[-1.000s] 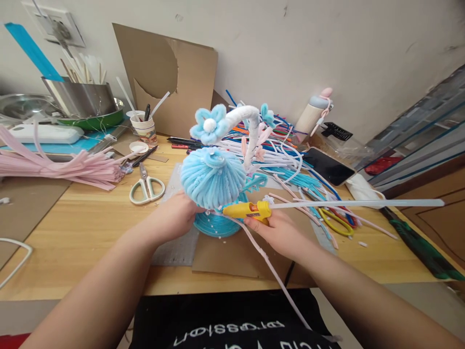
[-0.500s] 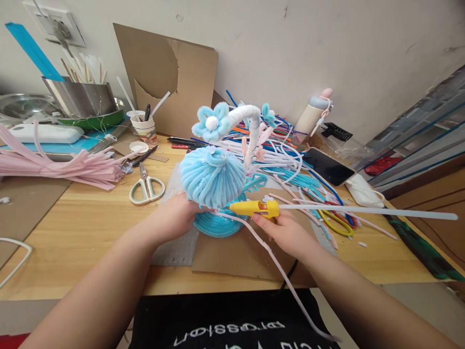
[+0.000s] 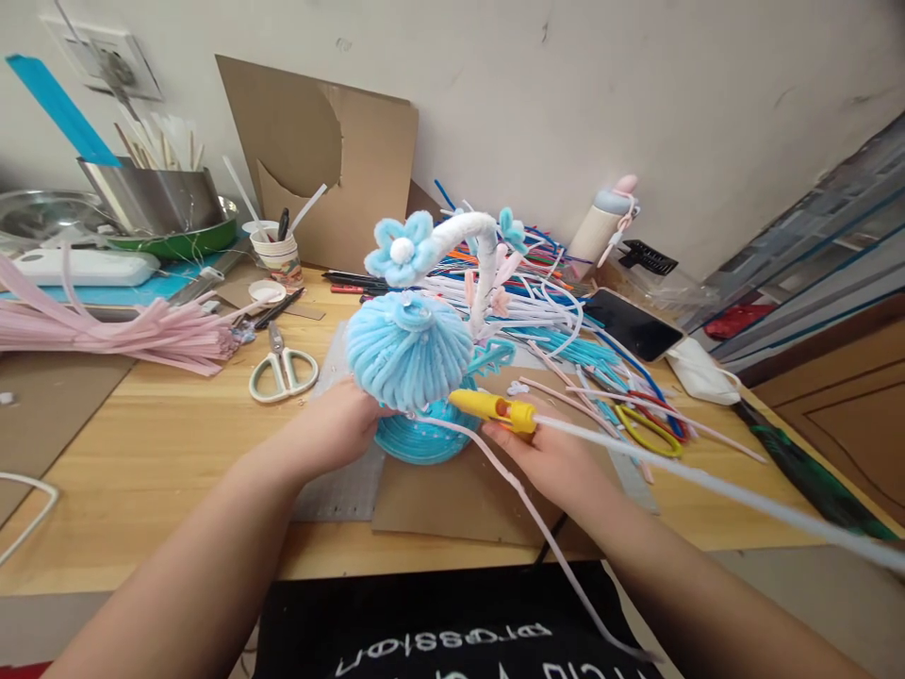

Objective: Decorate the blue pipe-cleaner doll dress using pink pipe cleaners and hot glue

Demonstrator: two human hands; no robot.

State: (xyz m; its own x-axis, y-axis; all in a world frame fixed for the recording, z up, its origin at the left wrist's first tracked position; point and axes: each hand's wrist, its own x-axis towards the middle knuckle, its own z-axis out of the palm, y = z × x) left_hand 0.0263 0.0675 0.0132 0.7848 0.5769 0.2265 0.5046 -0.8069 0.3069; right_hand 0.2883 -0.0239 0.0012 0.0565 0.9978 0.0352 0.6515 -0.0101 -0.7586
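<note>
A blue pleated shade (image 3: pixel 410 354) hangs from a white curved stem (image 3: pixel 486 273) with a blue flower (image 3: pixel 401 249) at its bend. Under it is a round blue base (image 3: pixel 422 441). My left hand (image 3: pixel 343 424) reaches to the left side of the base, its fingertips hidden behind the shade, so its hold cannot be made out. My right hand (image 3: pixel 541 457) is closed round a yellow glue gun (image 3: pixel 495 409), whose nozzle points left at the gap between shade and base. A long glue stick (image 3: pixel 679 467) sticks out behind the gun. A pale pink pipe cleaner (image 3: pixel 527 500) trails from the base.
White-handled scissors (image 3: pixel 284 374) lie left of the piece, beyond them a pink bundle (image 3: pixel 120 325). Coloured pipe cleaners (image 3: pixel 566 335) spread behind and right, near a phone (image 3: pixel 632 323). A paper cup (image 3: pixel 277 256) and leaning cardboard (image 3: pixel 374 170) stand at the back.
The glue gun has tilted, its nozzle a little higher and its glue stick now sloping down to the right. My left hand stays beside the base. The whole view has shifted slightly.
</note>
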